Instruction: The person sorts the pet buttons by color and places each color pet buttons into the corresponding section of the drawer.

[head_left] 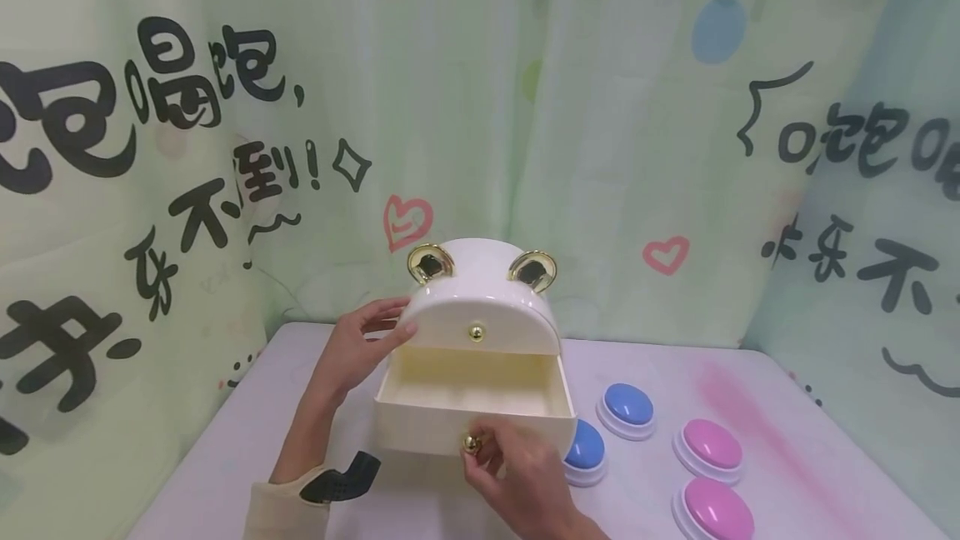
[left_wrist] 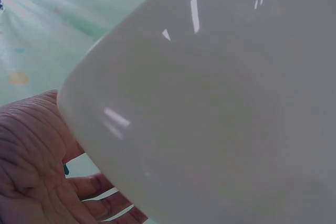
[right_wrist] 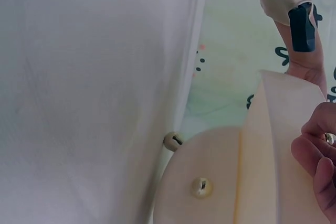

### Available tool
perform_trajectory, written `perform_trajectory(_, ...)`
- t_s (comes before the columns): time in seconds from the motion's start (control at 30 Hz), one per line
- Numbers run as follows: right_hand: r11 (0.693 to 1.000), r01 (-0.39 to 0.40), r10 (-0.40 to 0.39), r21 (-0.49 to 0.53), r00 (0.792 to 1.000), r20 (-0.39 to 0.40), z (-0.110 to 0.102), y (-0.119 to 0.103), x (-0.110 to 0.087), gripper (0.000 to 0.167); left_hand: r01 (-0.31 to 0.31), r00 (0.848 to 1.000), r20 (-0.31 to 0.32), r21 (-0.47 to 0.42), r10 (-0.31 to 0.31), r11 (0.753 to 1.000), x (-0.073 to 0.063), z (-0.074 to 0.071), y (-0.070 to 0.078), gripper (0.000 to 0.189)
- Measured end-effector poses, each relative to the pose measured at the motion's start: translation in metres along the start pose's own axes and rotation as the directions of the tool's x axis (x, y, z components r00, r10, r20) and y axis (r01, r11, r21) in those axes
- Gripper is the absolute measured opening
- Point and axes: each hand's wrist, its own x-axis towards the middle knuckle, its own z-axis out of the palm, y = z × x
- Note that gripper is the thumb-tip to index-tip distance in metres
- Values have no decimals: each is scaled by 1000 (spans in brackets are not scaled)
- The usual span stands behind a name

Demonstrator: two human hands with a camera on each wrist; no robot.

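Note:
A white two-drawer storage box (head_left: 480, 315) with a rounded top and two gold-rimmed, eye-like knobs (head_left: 533, 272) stands on the table. Its lower drawer (head_left: 420, 423) is pulled out, and the cream inside is visible. My right hand (head_left: 521, 469) pinches the small gold knob (head_left: 471, 443) on that drawer's front between thumb and fingers. Against the box's left side, my left hand (head_left: 360, 348) rests with its thumb toward the front and its fingers extended farther back. The left wrist view shows the glossy box wall (left_wrist: 199, 103) hiding part of that hand (left_wrist: 37, 156).
Right of the box, blue push buttons (head_left: 628, 404) and pink push buttons (head_left: 712, 443) sit on white bases. One blue button (head_left: 585, 445) is partly behind the drawer. A pale curtain (head_left: 600, 148) with printed writing surrounds the white table (head_left: 420, 502).

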Motion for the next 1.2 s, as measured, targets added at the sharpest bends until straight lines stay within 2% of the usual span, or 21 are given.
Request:
perform_trajectory(0.37,999,35,-34,17,999,-18,0,-4,-1,35,-4,1000,-5,4,4,1000,0,-1,1,51)
perform_trajectory(0.57,999,-11,9,52,999,36,-6,-8,-2,23,-2,1000,-1,1,2,1000,0,-2,1,51)
perform_trajectory(0.73,984,-80,72,156,996,55,-18,-18,0,20,-28,998,60,25,27,999,-2,-9,0,50)
perform_trajectory(0.97,980,-32,36,197,999,-20,-35,-17,4,18,-87,988,127,33,82,996,-5,-19,-4,43)
perform_trajectory(1.1,985,-7,18,171,998,-63,-44,-10,4,23,-92,985,149,24,88,995,-7,-21,-3,42)
perform_trajectory(1.2,991,-23,33,132,997,-73,-51,-5,2,26,-92,983,159,16,88,996,-7,-23,-2,43)
